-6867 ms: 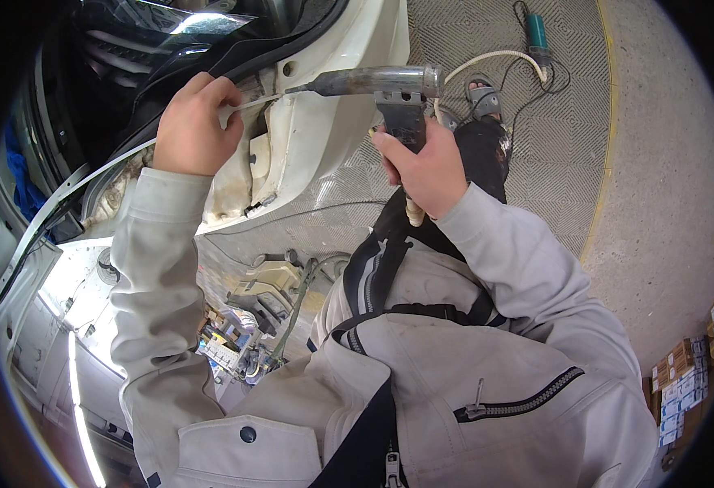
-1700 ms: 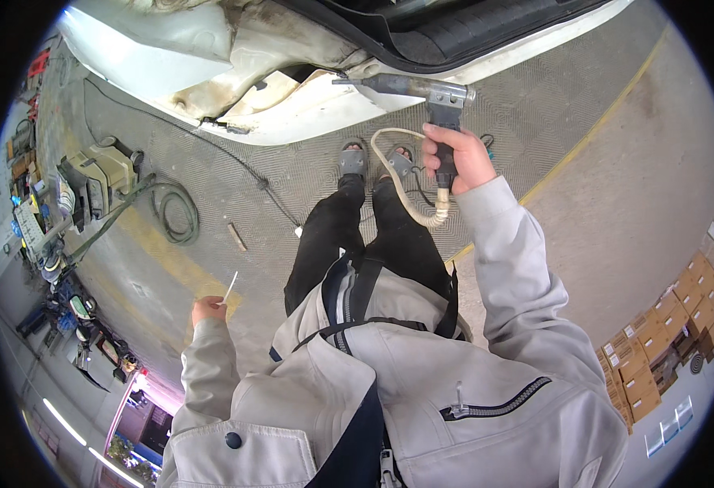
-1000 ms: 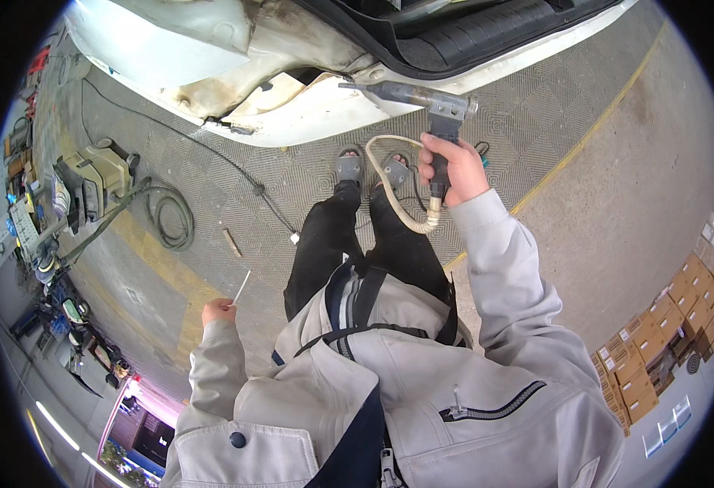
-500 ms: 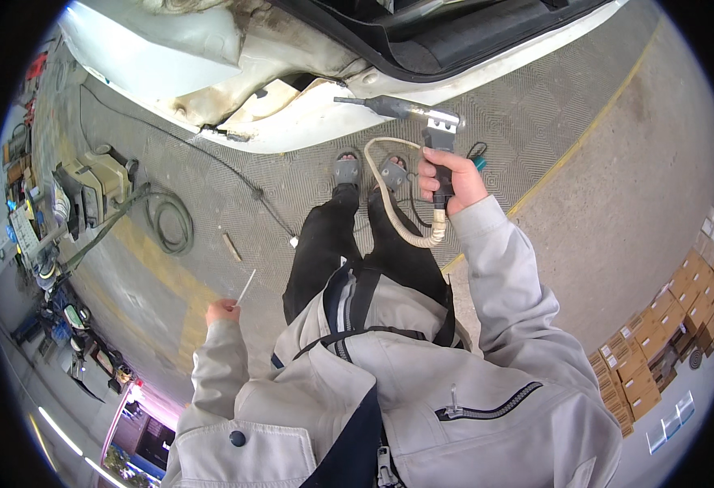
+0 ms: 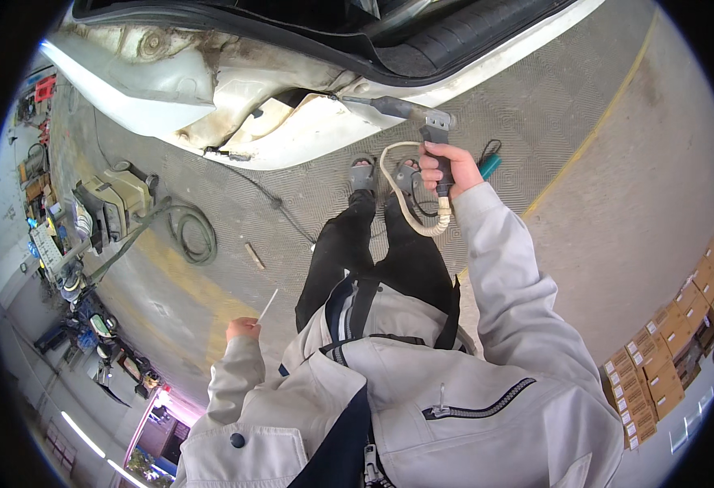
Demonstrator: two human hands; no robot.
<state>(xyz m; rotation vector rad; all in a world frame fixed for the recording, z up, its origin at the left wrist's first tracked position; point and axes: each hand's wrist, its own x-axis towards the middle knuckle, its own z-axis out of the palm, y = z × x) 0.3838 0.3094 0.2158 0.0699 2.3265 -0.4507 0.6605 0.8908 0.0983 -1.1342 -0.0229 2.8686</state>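
My right hand [image 5: 453, 168] is closed round the black pistol grip of a hot-air gun [image 5: 436, 122] with a metal barrel and thin nozzle. The gun points left. Its nozzle tip appears at the edge of a white car's lower body [image 5: 308, 138], beside a dark opening; whether it touches, I cannot tell. A cream hose [image 5: 410, 213] loops down from the grip. Low on the left, away from the car, my left hand [image 5: 243, 328] pinches a thin white rod [image 5: 268, 303] that slants up and right. Most of its fingers are hidden.
The car's open doorway with a black sill [image 5: 454, 53] spans the top. A beige machine [image 5: 121, 203] and coiled green hose [image 5: 194, 236] lie left. A dark cable [image 5: 272, 199] crosses the floor near a short stick [image 5: 254, 256]. A teal object [image 5: 489, 165] lies by my right hand.
The view has shifted. The gun's nozzle has come closer to the opening in the car's white body. Both hands keep their hold on the gun and the rod.
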